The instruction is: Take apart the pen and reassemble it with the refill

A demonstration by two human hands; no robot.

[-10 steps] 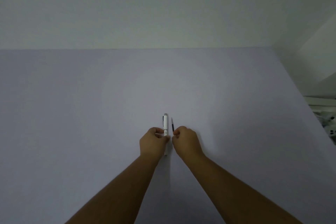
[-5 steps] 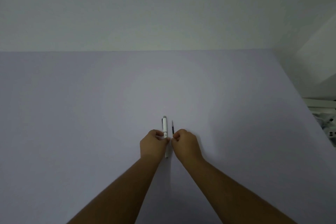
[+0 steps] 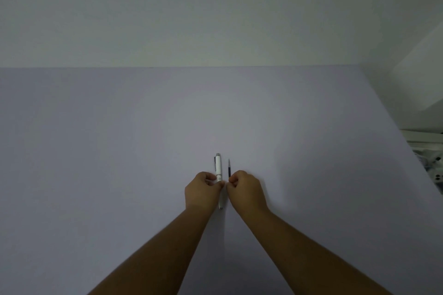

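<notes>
Here, in the single head view, two bare forearms reach up from the bottom edge toward the centre of the frame. The left hand (image 3: 203,190) has its fingers curled and pressed around the middle of a white pen (image 3: 218,170). The pen stands lengthwise in the picture, its capped end pointing to the top of the frame and its tip showing just below the hand. The right hand (image 3: 247,189) is curled too, its fingertips meeting the left hand's at the pen. Whether it pinches the pen or the thin dark refill (image 3: 229,168) rising just beside its knuckles, I cannot tell.

The likely risk is a slip. The pen body is smooth and the refill slender, so a hard twist or pull could send a part rolling across the table, and any small piece inside could spring loose. The dim light would make it hard to find.

The table (image 3: 96,175) is a plain pale lilac surface filling the lower two thirds of the frame. A blank pale wall (image 3: 215,12) spans the top, and white clutter (image 3: 431,163) sits at the right edge.
</notes>
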